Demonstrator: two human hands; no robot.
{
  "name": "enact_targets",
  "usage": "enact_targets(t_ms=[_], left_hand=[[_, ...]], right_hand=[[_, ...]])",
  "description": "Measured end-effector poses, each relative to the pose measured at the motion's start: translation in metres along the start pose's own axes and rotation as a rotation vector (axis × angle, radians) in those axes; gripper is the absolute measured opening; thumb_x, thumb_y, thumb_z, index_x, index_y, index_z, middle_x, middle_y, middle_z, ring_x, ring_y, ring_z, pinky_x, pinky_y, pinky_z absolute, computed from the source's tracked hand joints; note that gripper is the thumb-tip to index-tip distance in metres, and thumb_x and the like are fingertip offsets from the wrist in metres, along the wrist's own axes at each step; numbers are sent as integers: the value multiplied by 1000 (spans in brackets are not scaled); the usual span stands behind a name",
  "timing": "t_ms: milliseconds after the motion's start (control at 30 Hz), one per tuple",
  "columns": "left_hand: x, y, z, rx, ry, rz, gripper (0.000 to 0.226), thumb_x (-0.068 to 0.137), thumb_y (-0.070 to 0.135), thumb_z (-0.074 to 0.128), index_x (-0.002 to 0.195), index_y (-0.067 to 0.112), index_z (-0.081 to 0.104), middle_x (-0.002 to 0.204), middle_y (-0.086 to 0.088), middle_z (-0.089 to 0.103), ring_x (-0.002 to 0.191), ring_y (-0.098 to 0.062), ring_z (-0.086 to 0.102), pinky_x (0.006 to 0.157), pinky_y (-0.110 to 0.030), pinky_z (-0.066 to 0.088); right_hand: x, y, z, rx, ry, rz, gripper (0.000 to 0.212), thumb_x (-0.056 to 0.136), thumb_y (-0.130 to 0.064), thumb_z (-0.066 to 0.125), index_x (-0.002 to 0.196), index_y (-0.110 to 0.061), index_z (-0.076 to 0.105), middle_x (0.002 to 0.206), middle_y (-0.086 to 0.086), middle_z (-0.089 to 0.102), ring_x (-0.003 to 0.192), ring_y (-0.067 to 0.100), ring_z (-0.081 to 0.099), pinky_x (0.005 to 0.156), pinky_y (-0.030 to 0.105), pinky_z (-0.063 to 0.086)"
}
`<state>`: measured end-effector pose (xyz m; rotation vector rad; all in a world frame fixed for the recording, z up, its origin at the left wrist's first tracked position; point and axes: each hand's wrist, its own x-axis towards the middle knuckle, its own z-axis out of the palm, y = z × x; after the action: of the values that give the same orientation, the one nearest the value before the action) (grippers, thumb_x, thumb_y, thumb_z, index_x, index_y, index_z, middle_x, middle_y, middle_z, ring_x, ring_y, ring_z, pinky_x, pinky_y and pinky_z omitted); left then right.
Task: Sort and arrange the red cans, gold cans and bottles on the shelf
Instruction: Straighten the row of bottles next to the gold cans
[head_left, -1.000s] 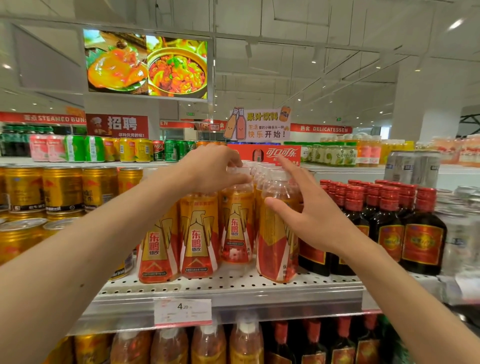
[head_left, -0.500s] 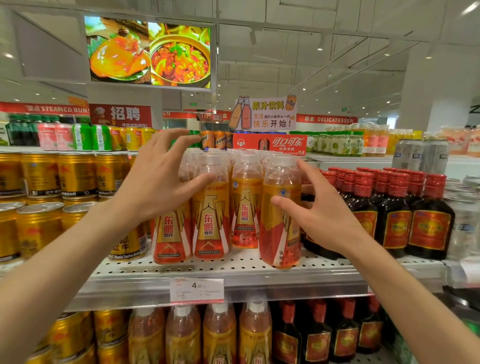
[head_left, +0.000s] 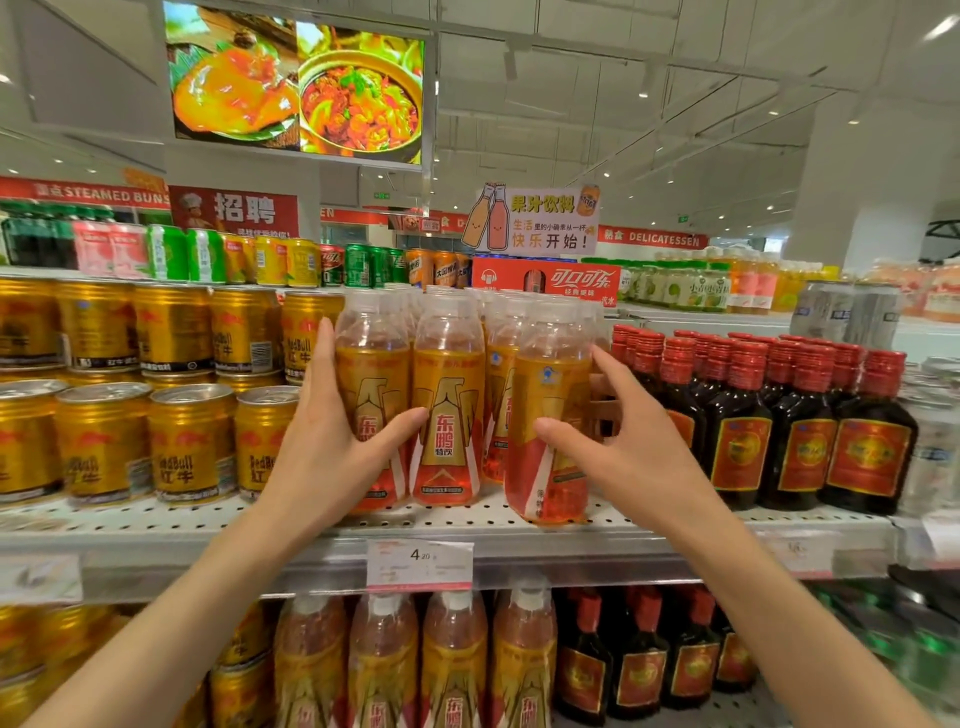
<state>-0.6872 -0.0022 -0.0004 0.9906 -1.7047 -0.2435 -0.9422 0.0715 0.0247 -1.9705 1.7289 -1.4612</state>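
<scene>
Supermarket shelf (head_left: 649, 525) holds orange bottles (head_left: 448, 405) between gold cans (head_left: 192, 441) and dark bottles (head_left: 805, 436); left hand (head_left: 332, 457) wraps the leftmost bottle, right hand (head_left: 628, 457) cups the forward-standing one (head_left: 545, 415), likely squaring the row

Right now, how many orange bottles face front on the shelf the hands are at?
4 orange bottles: one under the left hand, one beside it, one set slightly back, one against the right hand. More rows stand behind, partly hidden.
</scene>
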Motion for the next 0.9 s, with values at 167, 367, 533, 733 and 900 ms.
enact_targets(t_ms=[167, 367, 533, 733, 900], left_hand=[[-4, -6, 2, -18, -4, -17, 115, 79, 59, 70, 155, 42, -15, 167, 10, 15, 149, -12, 28, 118, -49, 35], [-14, -13, 4, -63, -42, -68, 112, 80, 65, 64, 152, 46, -19, 165, 13, 21, 148, -9, 30, 118, -48, 35], [-13, -12, 4, -96, -55, -67, 107, 84, 60, 64, 152, 48, -18, 164, 14, 24, 146, -9, 34, 117, -48, 37], [-14, -13, 3, -123, -72, -68, 106, 86, 58, 65, 151, 50, -19, 164, 15, 23, 145, -6, 35, 116, -48, 38], [-15, -13, 3, -104, -66, -68, 106, 86, 57, 65, 152, 48, -18, 164, 14, 23, 145, -7, 34, 116, -48, 37]], right_hand=[[-3, -10, 26, -52, 83, -34, 95, 86, -50, 73, 160, -36, 15, 164, -13, 27, 149, 8, 28, 118, 34, 29], [-11, -4, 36, -48, 71, 7, 96, 90, -49, 69, 162, -34, 7, 165, -15, 22, 144, -3, 22, 114, 24, 21], [-7, -4, 43, -54, 84, 26, 96, 91, -48, 68, 162, -33, 6, 167, -14, 20, 152, 8, 21, 118, 30, 23], [2, -3, 52, -64, 108, 34, 96, 90, -53, 66, 162, -36, 4, 168, -9, 19, 153, 14, 23, 122, 43, 29], [0, 1, 51, -40, 104, 42, 97, 89, -57, 66, 160, -43, 1, 168, -12, 19, 153, 12, 21, 121, 42, 27]])
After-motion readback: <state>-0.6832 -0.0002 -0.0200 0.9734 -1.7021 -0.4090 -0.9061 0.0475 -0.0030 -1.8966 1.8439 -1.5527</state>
